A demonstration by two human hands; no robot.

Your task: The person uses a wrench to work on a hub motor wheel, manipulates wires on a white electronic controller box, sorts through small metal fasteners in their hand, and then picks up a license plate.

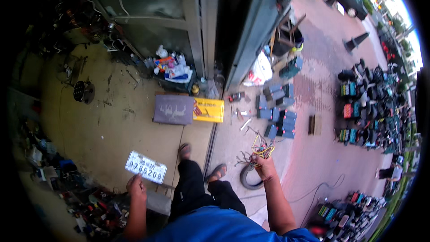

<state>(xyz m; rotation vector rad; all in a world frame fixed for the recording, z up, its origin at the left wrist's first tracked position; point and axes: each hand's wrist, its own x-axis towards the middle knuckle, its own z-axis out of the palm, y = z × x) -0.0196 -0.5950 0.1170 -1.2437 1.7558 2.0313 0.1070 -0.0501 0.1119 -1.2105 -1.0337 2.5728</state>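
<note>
My left hand (136, 185) is closed on the lower edge of a white licence plate (146, 161) with dark characters, held face up over the pale floor. Out to the right, my right hand (265, 168) grips a tangled bundle of wires (261, 148), some yellow, some red and dark, with loose ends sticking out to the left. Below that hand a black tyre (246, 179) lies on the paving, partly hidden by my forearm.
A purple-grey box (174, 110) and a yellow box (210, 110) stand by the doorway. Several dark batteries (286, 123) are grouped on the paving, near a drill (236, 97). A round stool (84, 92) is inside. Clutter (101, 213) lies lower left; parked scooters (369, 107) line the right.
</note>
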